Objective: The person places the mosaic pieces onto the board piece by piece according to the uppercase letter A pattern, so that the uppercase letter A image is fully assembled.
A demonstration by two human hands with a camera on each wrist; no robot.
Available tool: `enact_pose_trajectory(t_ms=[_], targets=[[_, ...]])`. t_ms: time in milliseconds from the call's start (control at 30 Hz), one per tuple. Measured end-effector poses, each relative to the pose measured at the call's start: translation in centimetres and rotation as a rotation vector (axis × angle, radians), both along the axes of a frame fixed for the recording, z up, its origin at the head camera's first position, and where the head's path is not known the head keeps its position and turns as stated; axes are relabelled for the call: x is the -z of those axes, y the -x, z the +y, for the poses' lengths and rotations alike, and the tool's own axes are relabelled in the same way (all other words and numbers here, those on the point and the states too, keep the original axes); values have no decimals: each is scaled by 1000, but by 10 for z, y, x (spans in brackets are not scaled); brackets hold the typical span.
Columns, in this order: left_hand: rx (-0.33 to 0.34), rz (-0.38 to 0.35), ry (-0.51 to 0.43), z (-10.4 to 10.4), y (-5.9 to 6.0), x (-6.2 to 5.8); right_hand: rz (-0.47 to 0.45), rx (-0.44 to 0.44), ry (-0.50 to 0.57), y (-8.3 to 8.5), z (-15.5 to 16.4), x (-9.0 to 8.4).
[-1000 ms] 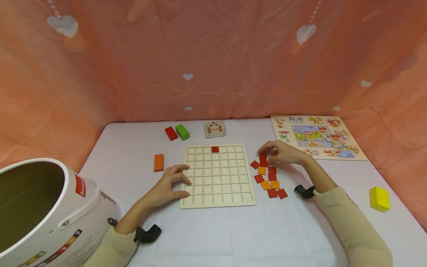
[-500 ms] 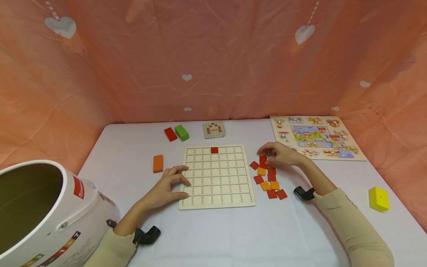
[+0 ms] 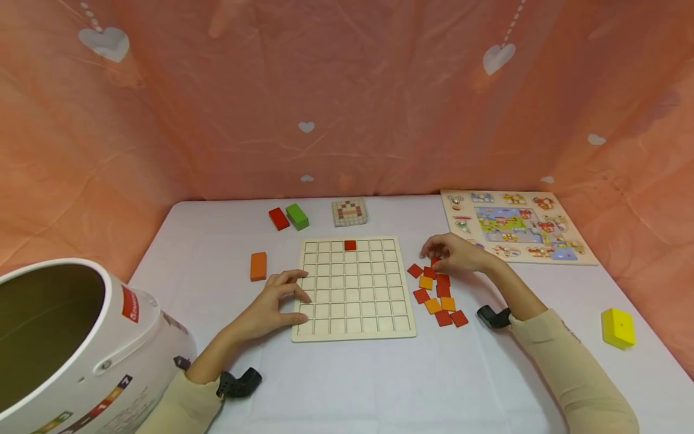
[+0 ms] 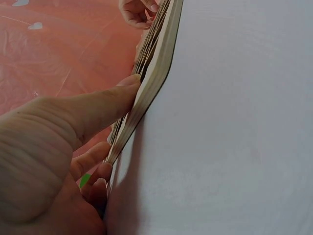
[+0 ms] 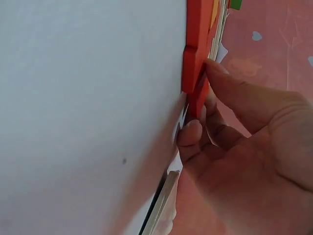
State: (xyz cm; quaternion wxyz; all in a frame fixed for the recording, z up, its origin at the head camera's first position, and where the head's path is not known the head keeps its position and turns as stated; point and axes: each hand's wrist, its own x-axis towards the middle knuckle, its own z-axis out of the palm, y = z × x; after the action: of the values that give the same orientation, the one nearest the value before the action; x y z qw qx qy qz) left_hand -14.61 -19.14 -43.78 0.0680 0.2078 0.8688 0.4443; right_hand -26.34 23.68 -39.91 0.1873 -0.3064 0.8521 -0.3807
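Observation:
A wooden grid board (image 3: pixel 352 293) lies in the middle of the head view. A red square tile (image 3: pixel 350 245) sits in its far row. My left hand (image 3: pixel 271 304) rests on the board's left side, fingers spread and slightly bent; in the left wrist view its thumb (image 4: pixel 110 105) touches the board's edge. To the right of the board, my right hand (image 3: pixel 459 252) pinches a red tile (image 5: pixel 197 103) between thumb and fingers at the far end of a loose group. Several red tiles (image 3: pixel 443 282) and orange-yellow tiles (image 3: pixel 432 306) lie there, some overlapping.
A white bucket (image 3: pixel 146 355) stands at the left. Orange (image 3: pixel 258 266), red (image 3: pixel 279 218) and green (image 3: pixel 297 216) blocks and a small pattern card (image 3: pixel 349 212) lie around the board. A picture puzzle (image 3: pixel 509 226) is at back right, a yellow block (image 3: pixel 617 328) at far right.
The far red tile has shifted right, away from its neighbour, under my right hand's fingers, which have drawn slightly toward the right. My left hand has stayed on the board's edge.

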Motion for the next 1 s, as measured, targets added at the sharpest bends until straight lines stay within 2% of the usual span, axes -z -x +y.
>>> enact_pose_trajectory(t_ms=[200, 333, 500, 667, 833, 1000], targets=[[5, 8, 1, 0, 1, 1, 2, 21, 20, 4, -3, -4], [8, 8, -4, 0, 1, 1, 10, 36, 23, 11, -16, -10], [4, 0, -1, -1, 0, 1, 28, 8, 55, 20, -54, -17], [-2, 3, 9, -1, 1, -1, 45, -61, 89, 27, -100, -23], [-4, 4, 4, -2, 1, -1, 66, -129, 76, 30, -137, -23], [6, 3, 6, -2, 1, 0, 49, -161, 42, 30, -161, -21]])
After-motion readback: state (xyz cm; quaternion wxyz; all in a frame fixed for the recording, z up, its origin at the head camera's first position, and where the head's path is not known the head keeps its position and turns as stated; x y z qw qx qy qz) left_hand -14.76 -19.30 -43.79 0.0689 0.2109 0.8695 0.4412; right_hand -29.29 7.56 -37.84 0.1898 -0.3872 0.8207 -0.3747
